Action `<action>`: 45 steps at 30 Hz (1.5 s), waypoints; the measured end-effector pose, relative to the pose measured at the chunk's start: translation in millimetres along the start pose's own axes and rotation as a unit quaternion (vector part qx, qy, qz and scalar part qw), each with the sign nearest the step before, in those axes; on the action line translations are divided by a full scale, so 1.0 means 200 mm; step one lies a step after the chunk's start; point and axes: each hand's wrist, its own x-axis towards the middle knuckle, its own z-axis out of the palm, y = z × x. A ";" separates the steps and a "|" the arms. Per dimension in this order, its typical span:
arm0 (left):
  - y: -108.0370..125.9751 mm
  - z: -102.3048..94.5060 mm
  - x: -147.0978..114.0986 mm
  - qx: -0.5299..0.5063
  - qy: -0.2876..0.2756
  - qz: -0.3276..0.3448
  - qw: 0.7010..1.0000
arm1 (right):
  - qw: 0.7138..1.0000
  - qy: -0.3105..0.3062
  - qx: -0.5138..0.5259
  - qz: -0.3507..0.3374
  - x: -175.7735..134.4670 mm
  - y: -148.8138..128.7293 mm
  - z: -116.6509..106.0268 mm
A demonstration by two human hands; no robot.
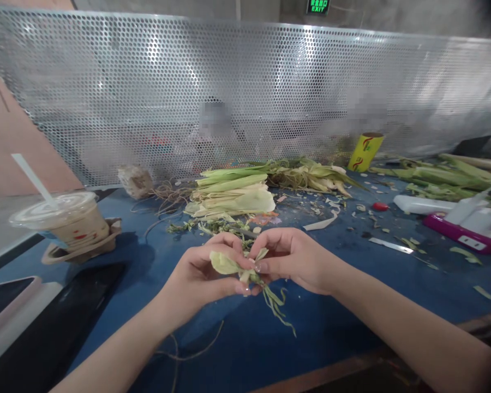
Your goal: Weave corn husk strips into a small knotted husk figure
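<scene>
Between my two hands, over the near middle of the blue table (311, 327), is a small piece made of pale green corn husk (225, 263) with thin twisted strands trailing down to the right. My left hand (204, 267) pinches it from the left, thumb below and fingers curled behind. On the other side my right hand (286, 262) grips it between thumb and fingertips. The fingers hide its centre. Just beyond the hands lie small green twisted husk pieces (184, 225) and a stack of flat corn husks (233, 194).
At left stand a lidded drink cup (77, 221) in a cardboard holder and a phone (8, 305). String (167, 191) trails near the husks. On the right are a blade (390, 245), a purple-based power strip (462, 234) and a yellow roll (365, 153). A perforated metal screen (245, 82) closes the back.
</scene>
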 end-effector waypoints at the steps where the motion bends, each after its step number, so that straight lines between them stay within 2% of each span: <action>1: 0.00 0.00 0.00 -0.001 0.001 0.000 1.000 | 1.000 -0.003 0.006 -0.002 0.00 0.00 0.00; 7: 0.01 0.02 0.00 -0.057 -0.003 -0.003 0.998 | 1.000 -0.001 0.017 -0.005 0.00 0.00 0.02; 13: 0.00 0.01 0.00 0.018 0.045 0.007 0.999 | 1.000 -0.003 0.016 -0.018 0.01 0.01 0.02; 17: 0.00 0.02 0.01 0.038 0.059 0.008 0.998 | 1.000 -0.002 0.002 -0.017 0.02 0.02 0.01; 23: 0.00 0.03 0.00 -0.094 0.020 -0.015 0.995 | 0.999 0.006 -0.014 -0.049 0.02 0.02 -0.01; 27: -0.02 0.03 0.01 -0.102 0.064 -0.029 0.992 | 0.996 0.030 -0.046 -0.074 0.02 0.01 -0.01; 29: -0.03 0.03 0.01 -0.105 0.056 -0.045 0.992 | 0.990 0.057 -0.093 -0.091 0.01 0.01 -0.01; 31: -0.04 0.04 0.02 -0.108 0.056 -0.061 0.991 | 0.978 0.084 -0.152 -0.116 0.01 0.01 -0.01; 35: -0.03 0.08 0.02 -0.073 0.114 -0.073 0.988 | 0.953 0.121 -0.226 -0.165 0.00 0.02 0.02; 37: -0.03 0.08 0.02 -0.070 0.136 -0.071 0.986 | 0.948 0.128 -0.235 -0.172 0.00 0.03 0.03; 40: -0.04 0.07 0.02 -0.088 0.172 -0.084 0.978 | 0.941 0.106 -0.262 -0.188 0.00 0.02 0.02; 42: -0.04 0.06 0.02 -0.110 0.196 -0.090 0.970 | 0.913 0.117 -0.334 -0.205 0.00 0.00 -0.02; 43: -0.04 0.05 0.02 -0.120 0.206 -0.092 0.967 | 0.884 0.139 -0.393 -0.211 0.00 -0.02 -0.05; 44: -0.03 0.05 0.03 -0.129 0.213 -0.094 0.964 | 0.840 0.175 -0.468 -0.212 0.00 -0.04 -0.09; 45: -0.03 0.04 0.03 -0.135 0.216 -0.098 0.962 | 0.782 0.213 -0.545 -0.214 0.00 -0.06 -0.13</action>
